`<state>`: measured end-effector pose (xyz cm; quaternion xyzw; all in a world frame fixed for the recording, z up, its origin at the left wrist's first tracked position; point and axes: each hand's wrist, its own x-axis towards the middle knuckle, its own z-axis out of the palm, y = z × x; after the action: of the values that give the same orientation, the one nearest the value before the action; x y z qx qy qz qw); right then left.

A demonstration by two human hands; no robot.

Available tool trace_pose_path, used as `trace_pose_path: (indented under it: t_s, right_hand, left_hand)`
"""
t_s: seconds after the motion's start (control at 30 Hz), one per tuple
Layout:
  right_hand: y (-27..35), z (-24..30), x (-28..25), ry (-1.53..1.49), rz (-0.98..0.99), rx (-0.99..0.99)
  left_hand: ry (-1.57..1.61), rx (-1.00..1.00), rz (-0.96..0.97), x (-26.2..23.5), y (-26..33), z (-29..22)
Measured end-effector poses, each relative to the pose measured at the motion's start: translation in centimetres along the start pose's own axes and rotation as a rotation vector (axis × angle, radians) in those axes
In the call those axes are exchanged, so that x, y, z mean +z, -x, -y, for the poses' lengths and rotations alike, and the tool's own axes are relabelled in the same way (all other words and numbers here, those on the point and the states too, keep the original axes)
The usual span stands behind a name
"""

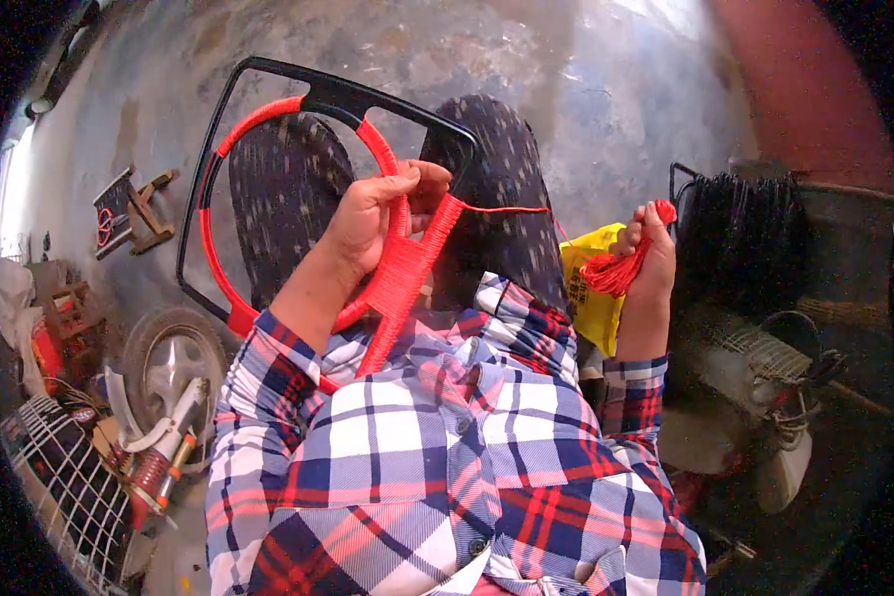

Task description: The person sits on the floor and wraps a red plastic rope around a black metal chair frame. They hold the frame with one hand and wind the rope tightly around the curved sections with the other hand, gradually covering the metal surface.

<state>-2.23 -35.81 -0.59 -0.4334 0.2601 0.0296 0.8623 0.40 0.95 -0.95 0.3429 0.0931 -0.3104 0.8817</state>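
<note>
On my lap rests a black frame (pixel 191 199) with a ring inside it, much of the ring wrapped tightly in red cord (pixel 400 283). My left hand (pixel 372 214) is closed round the wrapped part of the ring, near its upper right side. A loose strand of red cord (pixel 507 210) runs from the wrapping toward the right. Out to the right, my right hand (pixel 650 253) is closed round a bundle of red cord (pixel 611 273), whose looped ends hang out of the fist. Black rim shows bare at the ring's top.
A yellow bag (pixel 598 313) lies beside my right knee. At the right stands a rack hung with black strands (pixel 750 228). To the left are a small wooden stool (pixel 144 214), a wheel (pixel 174 358) and a white wire grid (pixel 65 487). The concrete floor (pixel 397 50) stretches ahead.
</note>
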Motion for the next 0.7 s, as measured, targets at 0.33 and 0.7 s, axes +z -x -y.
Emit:
trace_pose_path:
  t_s: [0.33,0.7]
  right_hand:
    - [1.6,-1.3,8.4,0.767,0.388,-0.186]
    - [2.5,-3.4,13.1,1.470,0.620,-0.284]
  left_hand:
    - [0.030,-0.024,-0.020,0.2,0.0,-0.1]
    - [0.113,-0.068,0.111,0.6,0.4,-0.3]
